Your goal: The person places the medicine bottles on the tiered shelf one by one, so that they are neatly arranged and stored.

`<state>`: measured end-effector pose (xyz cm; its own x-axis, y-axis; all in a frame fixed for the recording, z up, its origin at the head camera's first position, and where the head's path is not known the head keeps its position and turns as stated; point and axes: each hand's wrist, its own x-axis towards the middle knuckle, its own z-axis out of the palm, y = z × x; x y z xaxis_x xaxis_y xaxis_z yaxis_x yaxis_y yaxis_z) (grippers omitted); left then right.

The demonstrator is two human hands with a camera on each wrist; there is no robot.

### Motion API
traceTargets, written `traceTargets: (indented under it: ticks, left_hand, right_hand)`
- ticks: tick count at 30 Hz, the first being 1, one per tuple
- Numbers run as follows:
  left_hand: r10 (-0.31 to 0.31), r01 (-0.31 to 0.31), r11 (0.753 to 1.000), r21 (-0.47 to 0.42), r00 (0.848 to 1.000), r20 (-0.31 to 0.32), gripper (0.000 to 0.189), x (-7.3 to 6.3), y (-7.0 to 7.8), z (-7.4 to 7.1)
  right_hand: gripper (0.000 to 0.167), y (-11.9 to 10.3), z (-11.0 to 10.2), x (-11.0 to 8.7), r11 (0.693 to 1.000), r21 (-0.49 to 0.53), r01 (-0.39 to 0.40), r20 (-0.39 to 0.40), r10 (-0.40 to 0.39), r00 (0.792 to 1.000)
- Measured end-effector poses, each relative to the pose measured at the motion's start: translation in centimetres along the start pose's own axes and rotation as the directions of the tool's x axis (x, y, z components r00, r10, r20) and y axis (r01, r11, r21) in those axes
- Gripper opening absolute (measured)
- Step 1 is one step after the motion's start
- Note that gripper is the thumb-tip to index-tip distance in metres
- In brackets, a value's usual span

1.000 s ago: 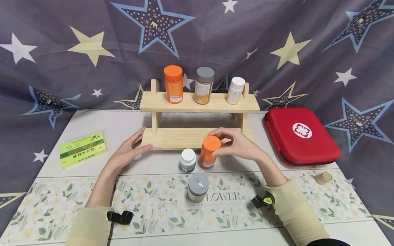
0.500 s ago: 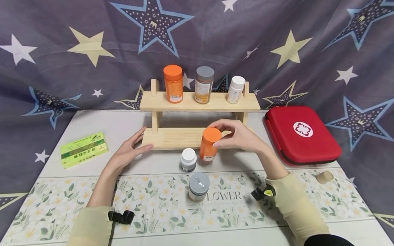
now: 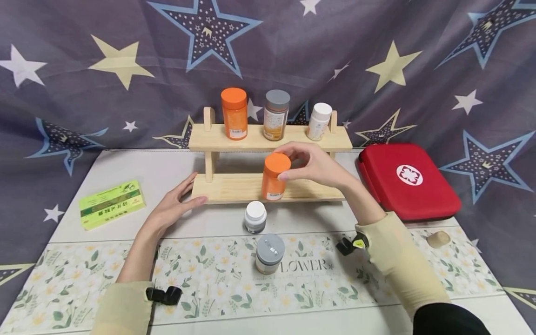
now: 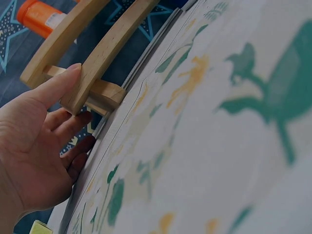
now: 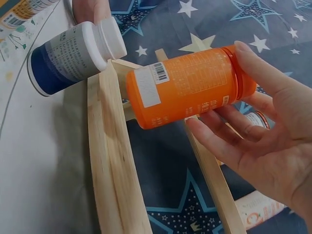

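My right hand [image 3: 316, 167] holds an orange pill bottle [image 3: 274, 184] near its lid, between thumb and fingers. The bottle is upright in front of the lower tier of a two-tier wooden shelf [image 3: 234, 186]; in the right wrist view, its base [image 5: 146, 95] appears raised off the boards. At the shelf's left end, my left hand [image 3: 173, 207] grips the lower board, thumb on the wood and fingers round the end, as the left wrist view shows. A white-capped bottle [image 3: 255, 217] stands on the table before the shelf, with a grey-lidded jar [image 3: 270, 254] nearer me.
On the upper tier stand an orange bottle [image 3: 235, 114], a grey-capped bottle [image 3: 275, 115] and a small white bottle [image 3: 319, 122]. A green box [image 3: 111, 204] lies left. A red zip case [image 3: 409, 181] and a cork-like stub [image 3: 438, 239] are right. A starry curtain [image 3: 167, 37] hangs behind.
My right hand has lifted the orange bottle from the table beside the white-capped bottle, moving it up and back over the lower tier. The left hand keeps its place on the shelf.
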<state>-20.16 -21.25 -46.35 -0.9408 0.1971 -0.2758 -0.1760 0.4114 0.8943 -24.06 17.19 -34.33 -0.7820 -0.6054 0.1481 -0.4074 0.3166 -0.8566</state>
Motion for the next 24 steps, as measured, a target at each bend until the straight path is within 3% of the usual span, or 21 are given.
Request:
traceTargets:
  ticks: [12,24]
  left_hand:
    - [-0.011,0.011,1.000,0.008,1.000,-0.004,0.102,-0.1,0.1,-0.1]
    - [-0.008,0.008,1.000,-0.002,1.000,0.003,0.103,-0.1,0.2,0.0]
  right_hand:
    - [0.049,-1.2,1.1,3.7,0.997,-0.069,0.032,0.010,-0.031,0.999]
    - [0.049,-1.8,2.4,6.2,0.997,-0.046,0.068,-0.008,-0.068,0.998]
